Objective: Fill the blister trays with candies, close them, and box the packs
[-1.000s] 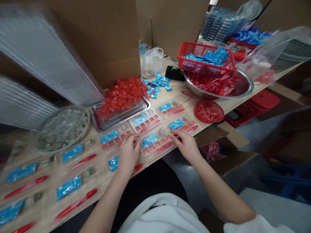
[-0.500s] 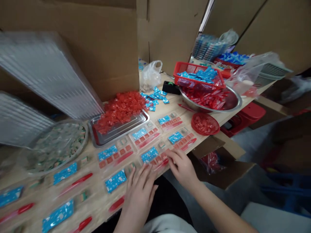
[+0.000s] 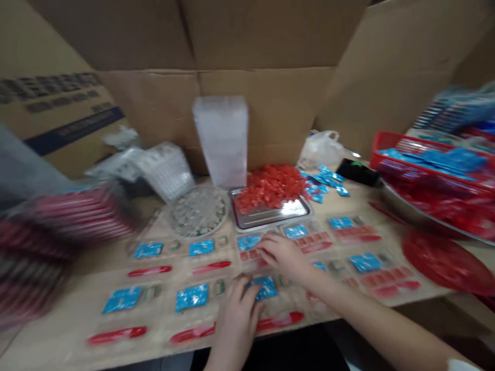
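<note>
Clear plastic trays lie in rows on the wooden table (image 3: 77, 304), each holding a blue packet, small squares and a red pen. My left hand (image 3: 236, 314) rests on the near tray with a blue packet (image 3: 266, 286), fingers bent over it. My right hand (image 3: 281, 255) reaches across, fingers curled on the tray (image 3: 251, 247) just below the steel pan. The picture is smeared by motion, so I cannot make out whether either hand grips anything.
A steel pan (image 3: 273, 214) heaped with red candies sits mid-table, a round dish (image 3: 199, 212) of greenish pieces to its left. A red basket (image 3: 429, 159) of blue packets and a big steel bowl stand right. Cardboard walls (image 3: 266, 103) and clear tray stacks (image 3: 222, 139) stand behind. Blurred red stacks are at left.
The view has swung left, so the pan and basket now sit further right. Both hands have moved leftward along the rows, onto trays nearer the pan.
</note>
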The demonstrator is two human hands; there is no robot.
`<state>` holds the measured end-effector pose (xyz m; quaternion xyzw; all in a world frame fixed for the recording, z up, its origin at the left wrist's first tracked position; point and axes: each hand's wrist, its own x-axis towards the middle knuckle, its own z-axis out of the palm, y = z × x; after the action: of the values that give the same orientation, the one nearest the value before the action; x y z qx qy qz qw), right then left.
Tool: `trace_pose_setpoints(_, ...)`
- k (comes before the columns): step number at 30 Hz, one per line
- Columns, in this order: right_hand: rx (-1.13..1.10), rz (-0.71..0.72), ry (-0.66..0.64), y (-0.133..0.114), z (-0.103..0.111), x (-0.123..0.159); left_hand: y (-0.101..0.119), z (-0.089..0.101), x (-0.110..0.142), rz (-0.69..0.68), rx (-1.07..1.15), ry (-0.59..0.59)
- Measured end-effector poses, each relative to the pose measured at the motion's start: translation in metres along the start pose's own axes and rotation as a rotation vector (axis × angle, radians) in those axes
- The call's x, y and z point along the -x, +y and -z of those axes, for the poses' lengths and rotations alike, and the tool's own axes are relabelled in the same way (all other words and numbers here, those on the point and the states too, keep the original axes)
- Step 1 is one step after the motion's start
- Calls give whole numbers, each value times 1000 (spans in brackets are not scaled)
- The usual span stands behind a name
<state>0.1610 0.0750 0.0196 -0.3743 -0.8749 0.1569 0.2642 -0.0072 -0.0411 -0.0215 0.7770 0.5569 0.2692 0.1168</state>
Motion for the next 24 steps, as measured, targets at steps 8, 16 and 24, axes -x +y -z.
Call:
trace_pose_setpoints(8,326,215,-105,-21,-51,-157,6,26,-2,177,196,12)
trace_pose_setpoints(16,427,333,-145,-16,-81,-174,-27,47,6,249,293,185)
trace_pose_setpoints(24,249,204,-35,0,-51,-152,-56,45,-30,626,866,488)
